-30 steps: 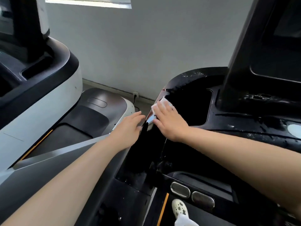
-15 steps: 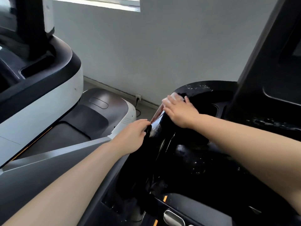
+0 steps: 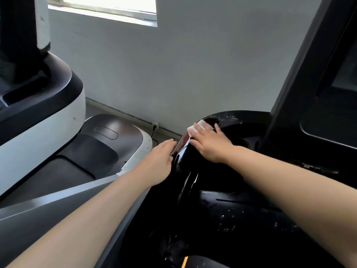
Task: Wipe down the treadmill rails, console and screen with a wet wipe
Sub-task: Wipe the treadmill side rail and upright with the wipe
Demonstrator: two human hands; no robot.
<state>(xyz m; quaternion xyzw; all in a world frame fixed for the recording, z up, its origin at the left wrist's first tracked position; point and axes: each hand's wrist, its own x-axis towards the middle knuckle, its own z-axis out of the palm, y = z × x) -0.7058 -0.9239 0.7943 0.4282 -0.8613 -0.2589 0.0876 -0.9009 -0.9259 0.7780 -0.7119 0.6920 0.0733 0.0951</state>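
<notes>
My right hand (image 3: pixel 209 145) lies flat on a white wet wipe (image 3: pixel 199 127) and presses it against the far left corner of the glossy black treadmill console (image 3: pixel 228 206). Only the wipe's far edge shows beyond my fingers. My left hand (image 3: pixel 157 161) rests with straight fingers against the console's left outer edge, just left of the right hand, holding nothing. Wet streaks and droplets cover the console's top. The dark screen housing (image 3: pixel 316 89) rises at the right. A grey side rail (image 3: pixel 58 207) runs under my left forearm.
A second treadmill with a white and black console (image 3: pixel 44 120) and grey deck (image 3: pixel 81 157) stands at the left. A grey wall (image 3: pixel 183 64) with a wall socket (image 3: pixel 155 124) is straight ahead, a bright window above it.
My right hand has slid the wipe forward along the console's left edge toward the far corner. My left hand moved forward a little beside it. The camera has tilted upward.
</notes>
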